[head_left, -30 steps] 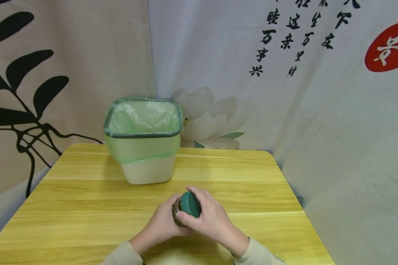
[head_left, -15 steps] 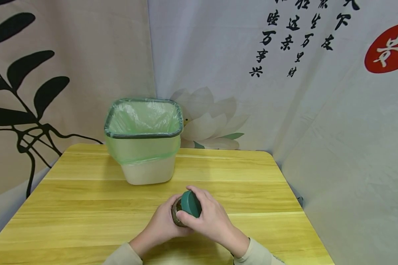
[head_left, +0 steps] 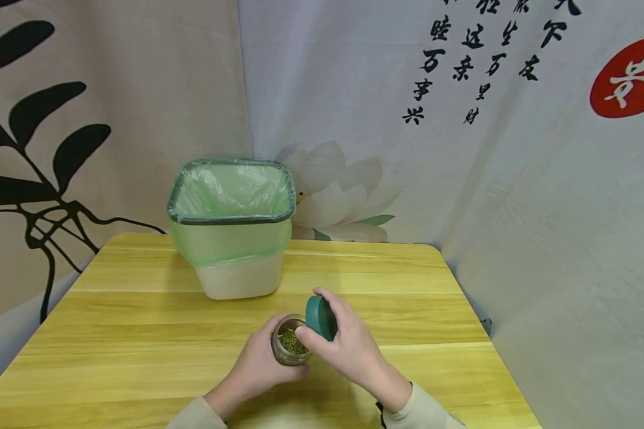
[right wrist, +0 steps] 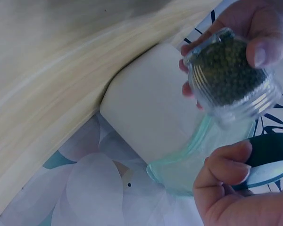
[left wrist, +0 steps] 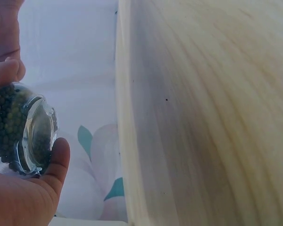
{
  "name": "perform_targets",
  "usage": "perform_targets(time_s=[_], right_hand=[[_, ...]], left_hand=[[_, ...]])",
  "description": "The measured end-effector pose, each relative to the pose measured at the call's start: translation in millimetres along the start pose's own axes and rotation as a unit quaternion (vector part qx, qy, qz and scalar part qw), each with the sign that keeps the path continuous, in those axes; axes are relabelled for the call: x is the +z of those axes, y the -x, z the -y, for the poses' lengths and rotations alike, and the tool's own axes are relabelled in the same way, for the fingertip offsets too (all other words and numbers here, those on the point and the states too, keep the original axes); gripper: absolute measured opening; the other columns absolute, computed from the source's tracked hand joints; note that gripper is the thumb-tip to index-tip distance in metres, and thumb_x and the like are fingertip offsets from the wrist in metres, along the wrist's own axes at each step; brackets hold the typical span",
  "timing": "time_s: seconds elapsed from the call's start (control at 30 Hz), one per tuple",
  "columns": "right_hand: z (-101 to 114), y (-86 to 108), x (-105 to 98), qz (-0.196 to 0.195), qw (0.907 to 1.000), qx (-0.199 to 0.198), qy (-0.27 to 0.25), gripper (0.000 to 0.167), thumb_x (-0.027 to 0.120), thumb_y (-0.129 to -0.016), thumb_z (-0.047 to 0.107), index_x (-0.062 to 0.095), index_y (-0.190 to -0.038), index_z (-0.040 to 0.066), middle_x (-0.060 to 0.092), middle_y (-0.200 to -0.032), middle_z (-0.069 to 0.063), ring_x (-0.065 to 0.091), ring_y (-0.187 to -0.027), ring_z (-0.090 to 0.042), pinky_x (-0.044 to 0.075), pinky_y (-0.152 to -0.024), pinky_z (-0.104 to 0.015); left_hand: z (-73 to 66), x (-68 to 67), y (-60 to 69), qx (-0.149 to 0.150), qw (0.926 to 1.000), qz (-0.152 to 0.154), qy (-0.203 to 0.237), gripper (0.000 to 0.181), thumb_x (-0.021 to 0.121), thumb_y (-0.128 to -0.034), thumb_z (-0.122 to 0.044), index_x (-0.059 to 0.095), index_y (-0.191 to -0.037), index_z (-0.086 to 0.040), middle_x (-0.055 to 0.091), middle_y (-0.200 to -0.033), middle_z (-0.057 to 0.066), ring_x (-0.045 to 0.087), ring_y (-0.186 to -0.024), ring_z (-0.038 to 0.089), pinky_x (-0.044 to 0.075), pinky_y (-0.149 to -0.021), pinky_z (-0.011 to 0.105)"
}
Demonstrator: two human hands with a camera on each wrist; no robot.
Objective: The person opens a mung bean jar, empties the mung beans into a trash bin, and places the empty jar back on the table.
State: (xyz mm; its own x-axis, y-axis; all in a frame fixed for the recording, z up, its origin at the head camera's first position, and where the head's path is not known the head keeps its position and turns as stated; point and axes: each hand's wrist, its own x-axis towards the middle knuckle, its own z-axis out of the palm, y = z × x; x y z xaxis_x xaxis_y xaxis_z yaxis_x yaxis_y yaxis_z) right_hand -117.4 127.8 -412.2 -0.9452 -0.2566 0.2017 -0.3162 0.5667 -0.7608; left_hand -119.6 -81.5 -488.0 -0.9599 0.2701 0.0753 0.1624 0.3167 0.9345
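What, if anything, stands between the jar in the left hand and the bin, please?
Nothing visible does: in the head view, beyond the left hand gripping the jar, only tabletop shows before the bin. The right hand, holding the green lid, is on the jar's right, off that path.

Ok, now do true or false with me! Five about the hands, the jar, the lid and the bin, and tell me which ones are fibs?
1. The left hand holds a round clear jar with small green beans in it. True.
2. The right hand grips a round dark green lid. True.
3. The lid is screwed tight on the jar. False: it is held apart from the jar.
4. The tapered off-white bin has a pale green plastic liner. True.
5. The bin is down on the floor. False: it stands on the yellow wooden table.
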Motion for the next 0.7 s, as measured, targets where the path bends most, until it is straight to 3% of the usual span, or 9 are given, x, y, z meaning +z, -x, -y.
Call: perform_targets(time_s=[0.2,0.33,0.53,0.7], right_hand=[[-1,-1.6,-11,-0.007,0.9981,-0.002,-0.062,0.072,0.079,-0.096,0.042,0.045,-0.159,0.030,0.064,-0.125,-0.008,0.069,-0.091,-0.014,0.061,-0.074,-0.029],[-5,-2.5,-17,-0.021,0.9976,-0.005,-0.065,0.073,0.080,-0.097,0.039,0.044,-0.159,0.028,0.066,-0.109,-0.009,0.067,-0.077,-0.013,0.059,-0.066,-0.028],[-10,-1.6,-27,-0.038,0.9971,0.011,-0.065,0.075,0.080,-0.096,0.039,0.041,-0.160,0.032,0.069,-0.092,-0.005,0.067,-0.074,-0.015,0.058,-0.063,-0.029],[-14,-0.1,-35,-0.047,0.9958,0.029,-0.074,0.078,0.082,-0.095,0.040,0.038,-0.160,0.037,0.067,-0.088,-0.003,0.068,-0.075,-0.018,0.058,-0.064,-0.029]], left_hand=[[-1.9,-2.3,3.0,-0.004,0.9998,-0.017,-0.006,0.091,0.103,-0.0660,-0.031,0.057,-0.144,-0.027,0.072,-0.129,-0.007,0.069,-0.118,0.015,0.057,-0.099,0.033],[-2.2,-3.8,4.9,-0.008,0.9996,-0.026,-0.010,0.093,0.104,-0.0643,-0.032,0.057,-0.144,-0.028,0.072,-0.128,-0.010,0.068,-0.119,0.013,0.056,-0.102,0.035],[-2.4,-6.0,7.3,-0.011,0.9994,-0.031,-0.011,0.093,0.104,-0.0646,-0.029,0.057,-0.145,-0.027,0.072,-0.129,-0.009,0.067,-0.120,0.014,0.055,-0.102,0.036],[-1.4,-7.8,8.2,-0.011,0.9995,-0.030,-0.009,0.093,0.104,-0.0647,-0.031,0.057,-0.145,-0.027,0.072,-0.128,-0.008,0.068,-0.119,0.014,0.056,-0.101,0.035]])
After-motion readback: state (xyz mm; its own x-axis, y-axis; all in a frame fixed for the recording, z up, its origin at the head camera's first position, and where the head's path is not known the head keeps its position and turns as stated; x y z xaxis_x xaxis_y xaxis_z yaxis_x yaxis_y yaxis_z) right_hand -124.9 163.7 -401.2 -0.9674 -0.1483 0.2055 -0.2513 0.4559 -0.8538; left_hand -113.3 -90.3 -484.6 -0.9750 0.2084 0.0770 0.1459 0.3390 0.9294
